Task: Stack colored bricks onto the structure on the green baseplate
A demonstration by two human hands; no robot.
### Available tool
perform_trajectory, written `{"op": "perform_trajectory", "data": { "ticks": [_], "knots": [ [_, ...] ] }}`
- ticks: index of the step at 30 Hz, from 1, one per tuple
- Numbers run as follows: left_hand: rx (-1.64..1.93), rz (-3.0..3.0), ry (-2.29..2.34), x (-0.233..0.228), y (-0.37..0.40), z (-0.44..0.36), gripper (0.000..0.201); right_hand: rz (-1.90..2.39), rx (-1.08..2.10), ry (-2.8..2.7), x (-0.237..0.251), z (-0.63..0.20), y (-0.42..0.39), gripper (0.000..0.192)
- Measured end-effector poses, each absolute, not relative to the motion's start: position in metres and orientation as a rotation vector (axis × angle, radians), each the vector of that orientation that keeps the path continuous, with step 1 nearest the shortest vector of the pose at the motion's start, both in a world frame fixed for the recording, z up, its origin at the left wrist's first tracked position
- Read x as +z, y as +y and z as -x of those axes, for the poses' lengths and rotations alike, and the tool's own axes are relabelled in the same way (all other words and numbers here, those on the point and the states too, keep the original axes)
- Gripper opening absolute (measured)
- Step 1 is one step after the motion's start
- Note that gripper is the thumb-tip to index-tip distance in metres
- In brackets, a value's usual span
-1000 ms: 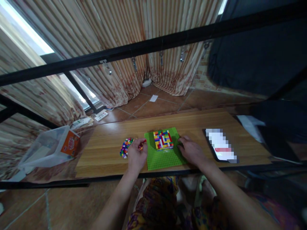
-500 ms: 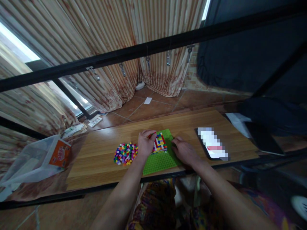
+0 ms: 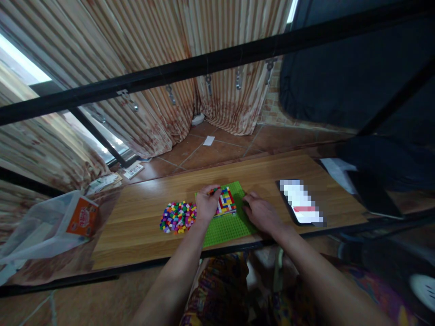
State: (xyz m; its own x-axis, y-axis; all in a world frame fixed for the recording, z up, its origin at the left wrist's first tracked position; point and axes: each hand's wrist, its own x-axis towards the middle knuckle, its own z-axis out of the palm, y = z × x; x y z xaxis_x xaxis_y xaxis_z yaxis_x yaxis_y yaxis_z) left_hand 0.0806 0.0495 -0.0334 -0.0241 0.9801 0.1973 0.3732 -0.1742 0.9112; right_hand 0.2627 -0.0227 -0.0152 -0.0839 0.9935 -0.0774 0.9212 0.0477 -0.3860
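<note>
A green studded baseplate (image 3: 226,230) lies on the wooden table, with a low block of coloured toy bricks (image 3: 227,201) built up on it. Over the left side of this block is my left hand (image 3: 207,206), thumb and fingers closed together at its upper left corner; whatever they pinch is too small to make out. My right hand (image 3: 260,212) rests at the baseplate's right edge, its fingers curled against that edge. Beside my left hand, a loose heap of small bricks (image 3: 177,217) in many colours is spread on the table. My left hand hides part of the build.
A phone (image 3: 301,203) with a lit, blurred screen lies right of my right hand. The wooden table (image 3: 136,226) has a clear plastic bin (image 3: 50,226) with an orange label beyond its left end. A dark metal bar (image 3: 190,68) with hanging clips crosses above.
My left hand stays at the brick block with hardly any movement. My right hand keeps its place at the baseplate's edge. The camera view has shifted slightly.
</note>
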Motion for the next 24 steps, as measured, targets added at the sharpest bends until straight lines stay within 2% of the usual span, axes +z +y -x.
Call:
{"op": "perform_trajectory", "data": {
  "ticks": [24],
  "knots": [
    [1.067,-1.408,1.372,-0.032,0.054,-0.074,0.020,2.010,0.532,-2.122,-0.018,-0.263,-0.019,0.024]
  ]
}}
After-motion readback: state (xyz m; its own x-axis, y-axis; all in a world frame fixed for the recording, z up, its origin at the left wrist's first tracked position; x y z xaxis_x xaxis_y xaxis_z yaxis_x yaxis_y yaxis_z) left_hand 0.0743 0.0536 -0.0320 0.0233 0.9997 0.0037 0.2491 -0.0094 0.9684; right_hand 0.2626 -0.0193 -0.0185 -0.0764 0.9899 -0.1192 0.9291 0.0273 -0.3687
